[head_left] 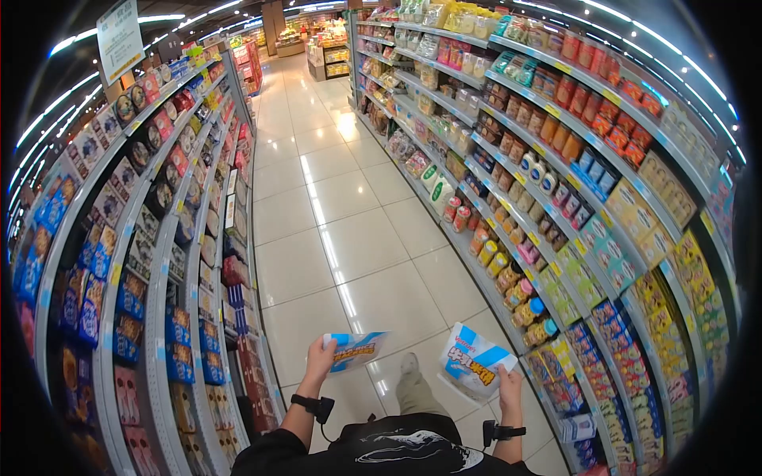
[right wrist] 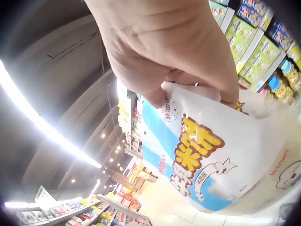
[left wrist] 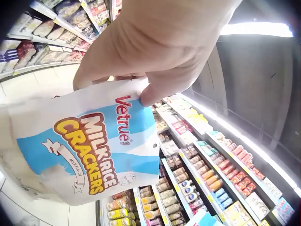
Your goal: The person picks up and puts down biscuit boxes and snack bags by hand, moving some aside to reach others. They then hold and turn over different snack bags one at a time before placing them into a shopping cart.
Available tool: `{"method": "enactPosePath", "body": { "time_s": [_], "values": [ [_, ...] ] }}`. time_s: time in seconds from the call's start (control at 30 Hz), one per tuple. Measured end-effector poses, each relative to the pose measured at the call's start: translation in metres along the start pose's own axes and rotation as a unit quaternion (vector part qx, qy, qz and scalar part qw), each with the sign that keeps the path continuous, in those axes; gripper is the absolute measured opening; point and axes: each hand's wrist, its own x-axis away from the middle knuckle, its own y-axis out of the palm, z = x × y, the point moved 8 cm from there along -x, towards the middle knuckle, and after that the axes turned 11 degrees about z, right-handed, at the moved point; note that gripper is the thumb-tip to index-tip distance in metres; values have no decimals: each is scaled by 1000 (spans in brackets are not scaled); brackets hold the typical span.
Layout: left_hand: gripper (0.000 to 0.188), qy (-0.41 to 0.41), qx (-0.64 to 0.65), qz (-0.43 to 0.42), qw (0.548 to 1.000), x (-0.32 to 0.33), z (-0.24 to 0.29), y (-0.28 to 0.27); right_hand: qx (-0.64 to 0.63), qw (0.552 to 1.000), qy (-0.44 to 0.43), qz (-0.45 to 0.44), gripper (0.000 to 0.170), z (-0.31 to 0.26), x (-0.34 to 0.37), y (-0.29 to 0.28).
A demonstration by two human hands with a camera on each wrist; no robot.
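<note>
My left hand (head_left: 319, 358) pinches the edge of a blue and white bag of milk rice crackers (left wrist: 89, 146), thumb on the printed face and fingers behind. In the head view that bag (head_left: 355, 351) hangs over the aisle floor, left of my leg. On the other side, my right hand (head_left: 509, 386) grips a second blue and white rice cracker bag (head_left: 475, 363) by its edge. Its front, with yellow Chinese lettering, fills the lower part of the right wrist view, the thumb (right wrist: 157, 100) pressing near a corner. The two bags are apart from each other.
Shelves of boxed and bagged snacks (head_left: 103, 254) line the left side. On the right, a long shelf unit (head_left: 556, 159) carries jars, cans and packets, its lower edge close to my right hand. A tiled aisle (head_left: 341, 214) runs ahead between them toward a lit display (head_left: 327, 55).
</note>
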Motion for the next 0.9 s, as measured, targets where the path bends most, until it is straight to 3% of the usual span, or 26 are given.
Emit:
{"method": "enactPosePath", "body": {
  "time_s": [0.17,0.37,0.47,0.67,0.9],
  "values": [
    [17,3,27,55,998,-102,21,19,-13,1000,15,-17,26,-25,-106,119],
    [17,6,47,53,997,-220,82,27,15,992,-43,-118,28,-111,-222,292],
    [17,-1,91,73,993,-279,101,31,20,992,-29,-123,28,-146,-276,374],
    [18,29,96,76,992,-447,106,52,-141,979,-6,-147,28,-182,-383,531],
    [16,43,49,31,997,-649,135,79,-188,981,29,-38,28,-216,-464,651]
  ]
}}
